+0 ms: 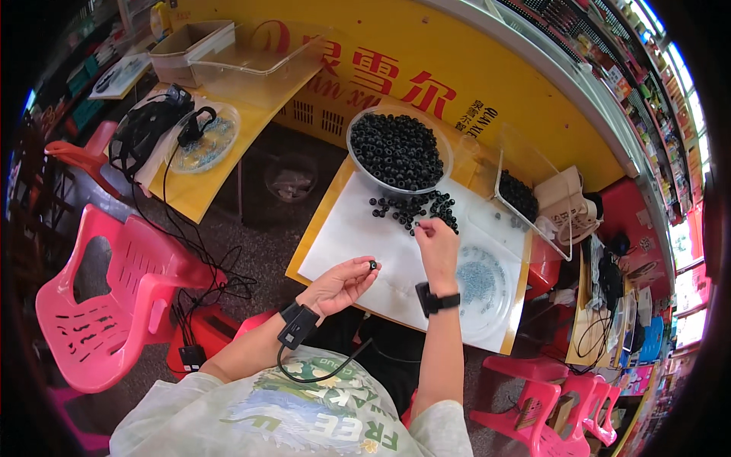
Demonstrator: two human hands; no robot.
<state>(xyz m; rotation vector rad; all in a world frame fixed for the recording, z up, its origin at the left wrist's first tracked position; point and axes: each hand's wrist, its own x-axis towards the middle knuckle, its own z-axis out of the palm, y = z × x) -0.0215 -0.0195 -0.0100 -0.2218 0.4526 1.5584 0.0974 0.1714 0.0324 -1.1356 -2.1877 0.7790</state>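
A yellow surface (324, 209) stood before a long yellow counter, pink chairs (114, 297) to the left. On its white sheet (358, 236), a bowl of black rings (397, 151) sat far, loose rings (415, 207) spilled nearer for easy picking. The right hand (437, 245) pinched among them; the left hand (340, 283) held 1 black ring (373, 265) clasped at its fingertips. A clear dish of pale blue bits (481, 283) waited right.

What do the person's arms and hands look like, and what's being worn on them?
Both hands, left and right, are bare, with bare forearms. Each wrist carries a black band: the left band has a black cable looping from it, the right band shows none. Short pale sleeves cover the upper arms.
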